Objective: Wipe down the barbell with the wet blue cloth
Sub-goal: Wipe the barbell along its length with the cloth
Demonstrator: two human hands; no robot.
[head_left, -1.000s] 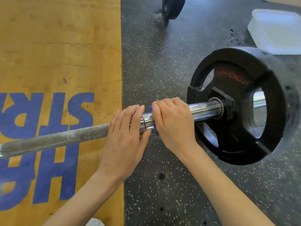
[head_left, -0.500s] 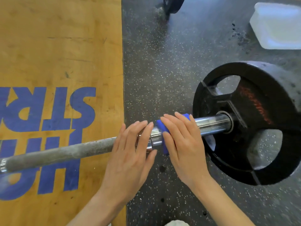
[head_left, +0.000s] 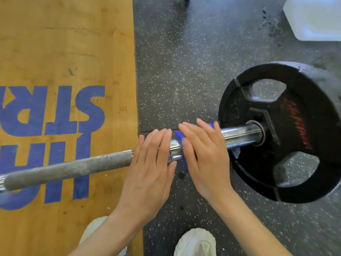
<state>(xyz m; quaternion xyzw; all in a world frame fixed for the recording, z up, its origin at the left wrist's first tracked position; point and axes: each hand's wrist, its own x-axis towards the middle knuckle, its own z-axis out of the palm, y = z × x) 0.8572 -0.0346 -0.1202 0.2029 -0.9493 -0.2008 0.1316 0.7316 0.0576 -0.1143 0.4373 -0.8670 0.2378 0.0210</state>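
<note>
The barbell [head_left: 73, 168] lies across the floor from the left edge to a black weight plate [head_left: 287, 130] on the right. Its grey knurled shaft meets a shiny chrome sleeve [head_left: 241, 135] near the middle. My left hand [head_left: 149, 163] rests flat on the bar at the collar, fingers extended over it. My right hand [head_left: 206, 154] presses the blue cloth [head_left: 180, 136] against the chrome sleeve just right of the left hand. Only small edges of the cloth show around my fingers.
A wooden platform with blue lettering [head_left: 64, 108] fills the left; black speckled rubber flooring [head_left: 184, 71] covers the right. A white plastic tub [head_left: 313, 17] sits at the top right. My white shoe [head_left: 195, 242] is at the bottom, close to the bar.
The bar and plate have rolled toward me, the plate turning. My hands went from curled over the bar to flatter on top, and more blue cloth shows.
</note>
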